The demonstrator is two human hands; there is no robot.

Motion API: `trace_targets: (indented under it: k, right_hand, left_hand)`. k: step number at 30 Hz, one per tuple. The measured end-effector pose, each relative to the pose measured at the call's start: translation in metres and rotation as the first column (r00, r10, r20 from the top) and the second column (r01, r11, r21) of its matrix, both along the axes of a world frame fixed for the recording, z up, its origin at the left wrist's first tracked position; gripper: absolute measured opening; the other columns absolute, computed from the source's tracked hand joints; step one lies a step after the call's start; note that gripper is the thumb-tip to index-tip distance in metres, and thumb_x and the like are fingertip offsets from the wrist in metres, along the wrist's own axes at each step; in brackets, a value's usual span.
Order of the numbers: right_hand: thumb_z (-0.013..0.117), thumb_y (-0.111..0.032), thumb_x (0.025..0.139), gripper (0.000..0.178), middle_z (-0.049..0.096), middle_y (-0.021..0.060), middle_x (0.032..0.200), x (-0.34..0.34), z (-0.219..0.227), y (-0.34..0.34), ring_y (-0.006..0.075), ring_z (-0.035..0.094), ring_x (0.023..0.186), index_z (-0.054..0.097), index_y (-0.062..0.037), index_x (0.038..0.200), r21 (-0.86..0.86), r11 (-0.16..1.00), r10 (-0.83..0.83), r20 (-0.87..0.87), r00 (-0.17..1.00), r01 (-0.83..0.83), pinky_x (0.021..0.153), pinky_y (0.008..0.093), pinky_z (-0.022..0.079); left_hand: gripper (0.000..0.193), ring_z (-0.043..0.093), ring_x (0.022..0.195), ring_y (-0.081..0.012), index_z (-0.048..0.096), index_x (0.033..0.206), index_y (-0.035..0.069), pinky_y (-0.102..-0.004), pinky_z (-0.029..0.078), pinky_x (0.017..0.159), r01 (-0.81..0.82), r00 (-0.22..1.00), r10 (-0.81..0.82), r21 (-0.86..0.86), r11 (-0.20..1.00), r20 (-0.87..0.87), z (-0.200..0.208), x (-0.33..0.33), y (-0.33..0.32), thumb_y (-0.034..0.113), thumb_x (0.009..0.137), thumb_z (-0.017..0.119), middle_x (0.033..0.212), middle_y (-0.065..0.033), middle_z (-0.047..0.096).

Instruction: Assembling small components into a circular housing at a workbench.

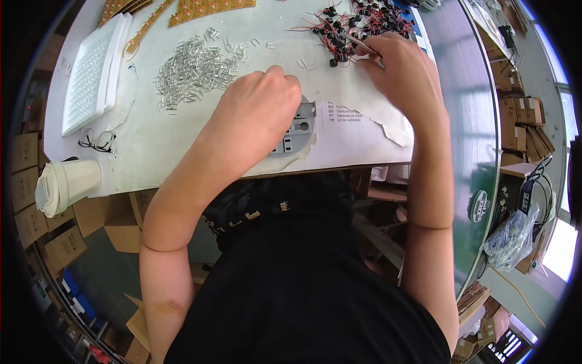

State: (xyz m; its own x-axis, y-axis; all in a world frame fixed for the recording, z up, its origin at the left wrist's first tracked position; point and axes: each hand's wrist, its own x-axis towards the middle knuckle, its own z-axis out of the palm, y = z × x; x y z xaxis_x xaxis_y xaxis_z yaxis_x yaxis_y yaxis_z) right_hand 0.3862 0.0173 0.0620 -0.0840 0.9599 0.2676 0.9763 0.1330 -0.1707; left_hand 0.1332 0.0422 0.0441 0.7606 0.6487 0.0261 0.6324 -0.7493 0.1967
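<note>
My right hand (pixel 403 71) grips a pair of metal tweezers (pixel 362 44), their tips reaching into a heap of small black round parts with red and black wires (pixel 379 18) at the far right of the table. Over a round grey plastic housing (pixel 301 124) with moulded compartments, my left hand (pixel 265 97) is closed, knuckles up. It covers the housing's left side, and its fingertips are hidden, so whatever they hold cannot be made out. Beyond and left of that hand lies a pile of small U-shaped metal pieces (pixel 195 70). A few loose ones (pixel 306 65) lie between the two heaps.
White trays (pixel 94 76) stand at the left, with eyeglasses (pixel 97 141) and a lidded cream cup (pixel 68 185) nearer me. Brown boards with small parts (pixel 209 9) lie at the far edge. Torn paper (pixel 397 130) is near my right wrist. A green surface (pixel 467 151) adjoins on the right.
</note>
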Motion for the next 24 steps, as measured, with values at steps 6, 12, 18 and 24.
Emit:
trace_targets:
  k: [6,12,18,24]
  right_hand:
    - [0.076,-0.016,0.089,0.018,0.074,0.0141,0.101,0.005,-0.006,0.011,0.0349,0.073,0.083,0.078,-0.0062,0.104,-0.057,0.998,-0.002,0.298,0.955,0.019,0.075,0.0464,0.057]
    - [0.075,-0.018,0.099,0.022,0.071,0.0049,0.086,-0.028,0.047,-0.023,0.0144,0.066,0.076,0.077,-0.0003,0.112,-0.442,0.888,-0.027,-0.321,0.947,-0.125,0.070,0.0310,0.054]
    - [0.075,-0.017,0.103,0.023,0.072,0.0004,0.085,-0.075,0.016,-0.045,0.0051,0.055,0.067,0.076,0.0036,0.114,-0.352,0.892,-0.099,-0.765,0.636,-0.284,0.061,0.0230,0.047]
    - [0.079,-0.007,0.099,0.022,0.075,0.0034,0.094,-0.119,0.010,-0.056,0.0056,0.061,0.077,0.075,0.0005,0.119,-0.505,0.803,-0.393,-0.848,0.356,-0.316,0.066,0.0208,0.051]
  left_hand:
    - [0.017,0.073,0.095,-0.0299,0.073,0.102,-0.001,-0.0410,0.060,0.084,-0.041,0.983,0.020,0.112,0.993,0.184,-0.015,-0.016,-0.015,0.002,0.085,0.074,0.097,-0.0132,0.070]
    - [0.040,0.065,0.113,-0.0284,0.076,0.127,0.007,-0.0436,0.056,0.095,-0.213,0.748,0.051,0.166,0.963,0.662,-0.015,-0.041,-0.022,0.015,0.088,0.083,0.116,-0.0057,0.070]
    - [0.046,0.073,0.104,-0.0221,0.075,0.129,0.006,-0.0334,0.058,0.089,-0.011,0.641,0.028,-0.027,1.000,0.767,-0.008,-0.066,-0.029,0.012,0.086,0.088,0.119,-0.0101,0.076]
    - [0.021,0.074,0.070,-0.0271,0.078,0.107,0.000,-0.0343,0.061,0.069,0.038,0.524,0.265,-0.333,0.942,0.810,-0.022,-0.082,-0.038,0.009,0.089,0.084,0.088,-0.0119,0.078]
